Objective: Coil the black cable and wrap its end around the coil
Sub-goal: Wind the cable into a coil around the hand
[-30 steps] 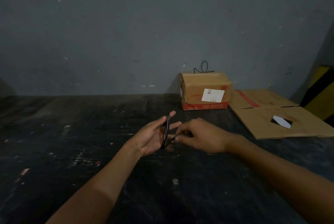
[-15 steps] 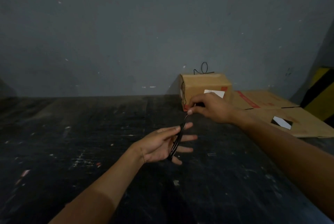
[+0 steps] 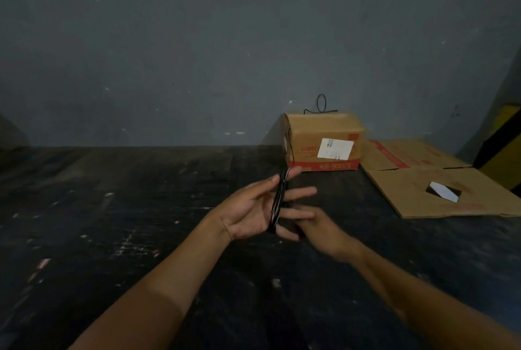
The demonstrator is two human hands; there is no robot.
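Dark scuffed table (image 3: 118,236) under a grey wall: a person is winding a black cable (image 3: 279,200) round an open hand.

The cable is sitting as a narrow coil looped over the spread fingers of the left hand (image 3: 253,208), its long axis running from fingertips toward palm, tilted slightly from upright; that hand is splayed wide, carrying the coil rather than clasping it. The right hand (image 3: 321,227) is hovering just beside the coil's lower end, blurred, so I cannot tell what it is pinching; it looks nearer the loose end. A cardboard box (image 3: 324,142) is standing well behind.
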